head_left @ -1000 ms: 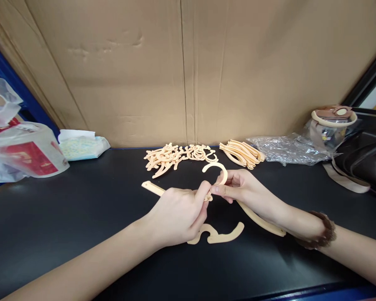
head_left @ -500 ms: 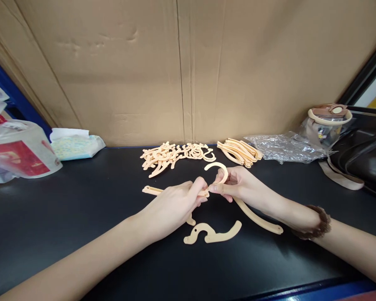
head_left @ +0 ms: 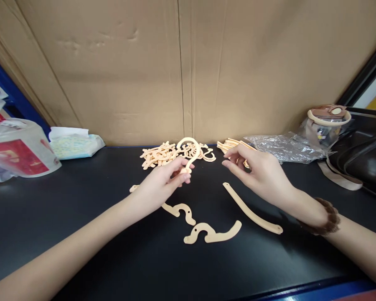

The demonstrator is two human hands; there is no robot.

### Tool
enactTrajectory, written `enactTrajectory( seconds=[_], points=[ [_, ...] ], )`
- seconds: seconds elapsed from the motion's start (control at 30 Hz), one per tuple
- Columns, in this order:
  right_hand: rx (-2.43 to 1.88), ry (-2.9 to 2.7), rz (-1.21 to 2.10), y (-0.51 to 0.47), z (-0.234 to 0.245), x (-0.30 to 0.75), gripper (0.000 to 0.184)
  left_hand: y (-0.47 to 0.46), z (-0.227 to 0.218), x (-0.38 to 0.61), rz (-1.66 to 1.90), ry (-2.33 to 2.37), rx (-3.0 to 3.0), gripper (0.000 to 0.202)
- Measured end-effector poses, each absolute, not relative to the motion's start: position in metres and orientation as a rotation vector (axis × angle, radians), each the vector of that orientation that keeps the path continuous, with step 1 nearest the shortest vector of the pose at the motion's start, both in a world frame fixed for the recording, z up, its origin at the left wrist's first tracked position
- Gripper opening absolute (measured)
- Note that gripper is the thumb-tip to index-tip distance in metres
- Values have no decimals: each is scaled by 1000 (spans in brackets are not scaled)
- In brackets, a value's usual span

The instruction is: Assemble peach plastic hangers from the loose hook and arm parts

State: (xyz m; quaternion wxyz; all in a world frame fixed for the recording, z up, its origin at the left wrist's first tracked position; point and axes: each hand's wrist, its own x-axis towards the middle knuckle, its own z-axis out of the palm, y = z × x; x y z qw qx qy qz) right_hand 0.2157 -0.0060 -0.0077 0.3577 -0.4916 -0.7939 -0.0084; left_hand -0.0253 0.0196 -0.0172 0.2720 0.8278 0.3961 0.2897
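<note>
My left hand (head_left: 171, 177) pinches a cream plastic hanger hook (head_left: 196, 150), whose curve stands up above the fingers. A straight cream bar (head_left: 133, 189) shows its end left of that hand; the hand hides the rest, and I cannot tell whether it joins the hook. Empty and with fingers apart, my right hand (head_left: 257, 167) hovers over the table. Below it lies a long, slightly curved hanger arm (head_left: 252, 215) with holes at its ends. Two S-curved hanger pieces lie in front: one (head_left: 219, 237) in full view, the other (head_left: 183, 209) partly under my left hand.
At the back are a pile of curved pieces (head_left: 156, 155), several hooks (head_left: 209, 155) and a stack of arms (head_left: 230, 144) behind my right hand. Clear plastic film (head_left: 278, 146) and a bottle (head_left: 324, 127) stand right; a tissue pack (head_left: 77, 144) and wrapped roll (head_left: 28, 146) left.
My left hand has moved left and up with the hook, which was between both hands. My right hand has let go of it and drawn away to the right, fingers apart.
</note>
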Motion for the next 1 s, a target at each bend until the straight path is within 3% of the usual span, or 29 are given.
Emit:
enactTrajectory(
  seconds=[0.13, 0.37, 0.67, 0.87, 1.0],
  points=[
    [-1347, -2137, -293, -10, 0, 220, 26, 22, -14, -28, 858, 1154, 2103, 20],
    [-1570, -2388, -320, -16, -4, 221, 48, 14, -9, -26, 837, 1324, 2057, 26],
    [-1556, -2455, -171, -15, -4, 217, 19, 23, -14, -28, 899, 1079, 1931, 15],
    [-1513, -2571, -96, -19, -7, 219, 34, 22, -10, -28, 912, 1121, 1815, 35],
    [-1363, -2710, -67, -20, -14, 215, 20, 20, -6, -27, 926, 1154, 1804, 40]
  ],
)
